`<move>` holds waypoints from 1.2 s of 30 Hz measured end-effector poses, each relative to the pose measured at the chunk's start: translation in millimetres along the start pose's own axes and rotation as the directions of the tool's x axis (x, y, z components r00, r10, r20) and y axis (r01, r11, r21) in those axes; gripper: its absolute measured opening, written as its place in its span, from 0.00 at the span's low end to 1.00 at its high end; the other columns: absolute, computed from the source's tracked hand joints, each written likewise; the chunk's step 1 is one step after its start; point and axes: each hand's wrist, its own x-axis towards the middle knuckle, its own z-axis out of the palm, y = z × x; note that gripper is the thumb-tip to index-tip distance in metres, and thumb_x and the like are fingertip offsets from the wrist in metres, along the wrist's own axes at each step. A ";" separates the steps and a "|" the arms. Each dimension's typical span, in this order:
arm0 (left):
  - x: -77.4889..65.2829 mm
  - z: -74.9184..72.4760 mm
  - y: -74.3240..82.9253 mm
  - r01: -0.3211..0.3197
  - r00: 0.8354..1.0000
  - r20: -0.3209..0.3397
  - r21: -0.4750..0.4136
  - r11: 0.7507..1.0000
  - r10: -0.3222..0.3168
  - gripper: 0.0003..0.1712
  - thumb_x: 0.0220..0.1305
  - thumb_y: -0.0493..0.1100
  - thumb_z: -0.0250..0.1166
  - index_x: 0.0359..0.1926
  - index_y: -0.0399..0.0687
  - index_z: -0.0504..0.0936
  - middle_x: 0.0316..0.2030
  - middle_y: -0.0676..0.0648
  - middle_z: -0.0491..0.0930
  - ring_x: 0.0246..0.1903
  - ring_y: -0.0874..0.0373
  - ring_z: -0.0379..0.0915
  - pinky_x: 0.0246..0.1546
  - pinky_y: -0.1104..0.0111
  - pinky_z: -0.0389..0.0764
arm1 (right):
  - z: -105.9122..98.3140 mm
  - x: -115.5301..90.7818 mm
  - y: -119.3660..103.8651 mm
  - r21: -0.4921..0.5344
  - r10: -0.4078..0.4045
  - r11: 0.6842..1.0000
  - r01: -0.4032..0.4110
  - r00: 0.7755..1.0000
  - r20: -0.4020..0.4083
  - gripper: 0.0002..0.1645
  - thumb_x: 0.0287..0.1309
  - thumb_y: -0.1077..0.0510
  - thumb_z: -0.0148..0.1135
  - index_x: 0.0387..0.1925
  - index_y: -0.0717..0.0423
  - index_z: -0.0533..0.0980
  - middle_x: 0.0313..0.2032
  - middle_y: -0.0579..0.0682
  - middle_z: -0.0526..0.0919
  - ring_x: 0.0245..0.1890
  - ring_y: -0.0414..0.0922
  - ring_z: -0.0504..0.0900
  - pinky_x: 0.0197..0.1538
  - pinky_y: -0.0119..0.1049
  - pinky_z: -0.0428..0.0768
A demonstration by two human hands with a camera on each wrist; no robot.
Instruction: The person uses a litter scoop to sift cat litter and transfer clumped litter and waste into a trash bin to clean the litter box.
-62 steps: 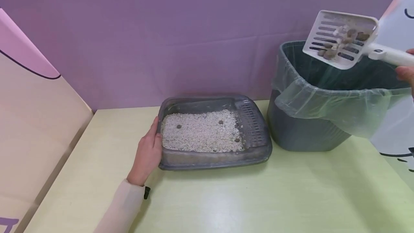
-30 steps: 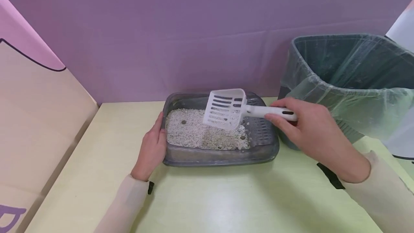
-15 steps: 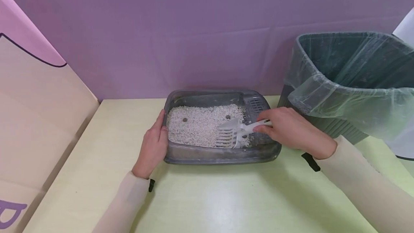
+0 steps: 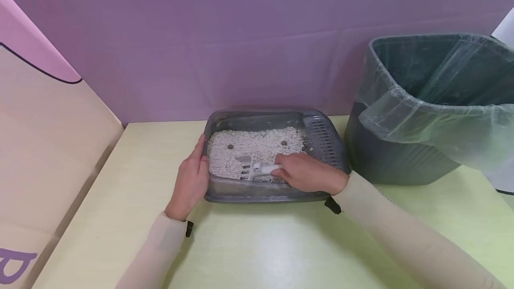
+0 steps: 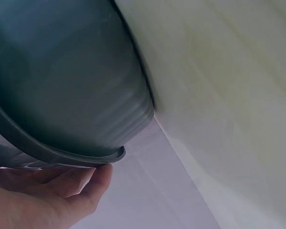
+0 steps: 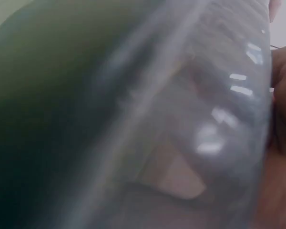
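A grey litter box (image 4: 257, 193) full of pale litter (image 4: 249, 139) sits on the table. My left hand (image 4: 190, 179) holds its left rim; in the left wrist view my fingers (image 5: 97, 183) touch the rim beside the box's outer wall (image 5: 76, 71). My right hand (image 4: 309, 172) grips the handle of a white slotted litter scoop (image 4: 250, 168), whose head is partly sunk in the litter near the front wall. Small brown lumps (image 4: 230, 146) lie on the litter toward the back and right. In the right wrist view, the scoop is not visible behind a blurred shiny surface.
To the right stands a dark grey bin (image 4: 397, 164), its mouth lined with a translucent bag (image 4: 437, 124) folded over the rim. A purple backdrop (image 4: 225, 43) rises behind the pale table (image 4: 261, 244). A printed panel (image 4: 44, 146) borders the left side.
My right hand brought the scoop from over the bin, where it carried brown lumps, down into the litter and then leftward. The scoop came back without the lumps. My left hand stayed on the rim.
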 end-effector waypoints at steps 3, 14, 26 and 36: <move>-0.7 -1.1 -0.3 0.000 1.000 -0.002 -0.003 1.000 0.000 0.30 0.71 0.40 0.40 0.73 0.42 0.53 0.67 0.41 0.60 0.63 0.49 0.59 0.61 0.56 0.64 | 4.2 -0.2 1.5 0.011 0.012 1.000 -0.011 1.000 -0.029 0.10 0.69 0.53 0.50 0.33 0.54 0.69 0.18 0.44 0.66 0.15 0.39 0.59 0.21 0.32 0.62; -0.4 1.5 -0.4 0.017 0.999 0.027 -0.005 1.000 -0.017 0.31 0.71 0.39 0.41 0.73 0.42 0.51 0.68 0.42 0.58 0.64 0.48 0.57 0.63 0.57 0.60 | 16.1 -7.2 22.0 0.143 0.141 0.985 -0.099 0.938 -0.317 0.13 0.69 0.52 0.49 0.43 0.59 0.69 0.19 0.47 0.65 0.13 0.40 0.60 0.17 0.34 0.61; -0.3 -0.8 0.8 0.005 1.000 0.005 -0.004 1.000 -0.005 0.30 0.71 0.40 0.40 0.73 0.44 0.51 0.67 0.41 0.59 0.64 0.47 0.58 0.63 0.57 0.61 | 20.8 -12.4 25.1 0.174 0.118 0.984 -0.034 0.858 -0.500 0.15 0.69 0.49 0.49 0.48 0.55 0.70 0.20 0.46 0.66 0.15 0.42 0.63 0.18 0.36 0.64; -0.2 -0.9 0.4 0.016 1.000 0.003 -0.002 1.000 -0.016 0.31 0.71 0.41 0.40 0.73 0.45 0.51 0.67 0.42 0.59 0.64 0.48 0.57 0.63 0.58 0.60 | 21.3 -13.6 25.3 0.206 0.122 0.979 -0.007 0.826 -0.550 0.16 0.69 0.50 0.49 0.51 0.55 0.69 0.21 0.47 0.67 0.14 0.42 0.65 0.18 0.36 0.65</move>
